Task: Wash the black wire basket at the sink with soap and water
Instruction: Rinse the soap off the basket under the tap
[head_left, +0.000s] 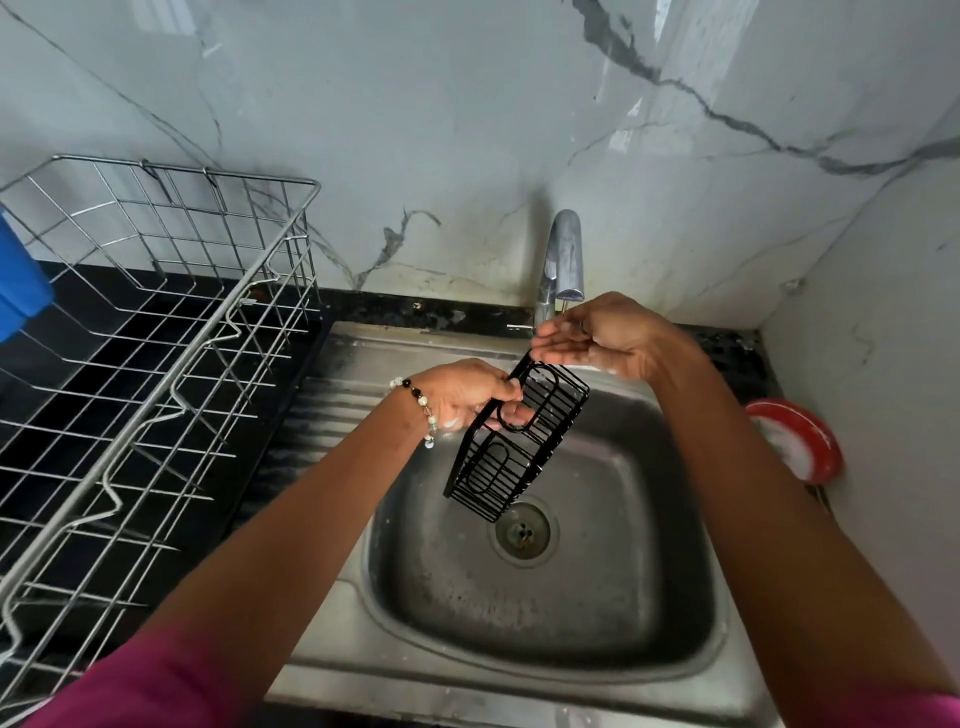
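Observation:
The black wire basket (519, 441) hangs tilted over the steel sink (649, 623), its lower end above the drain (525, 531). My left hand (467, 397), with a bead bracelet at the wrist, grips the basket's upper rim, fingers curled round the wire. My right hand (597, 335) is held palm-up with relaxed fingers right under the spout of the chrome tap (563, 260); it looks wet and soapy and holds nothing. A thin trickle seems to fall from the spout onto it.
A large steel wire dish rack (156, 338) stands on the black counter to the left, with a blue object (18, 280) at its far edge. A red dish with white soap (800, 441) sits right of the sink by the wall. Marble walls close the corner.

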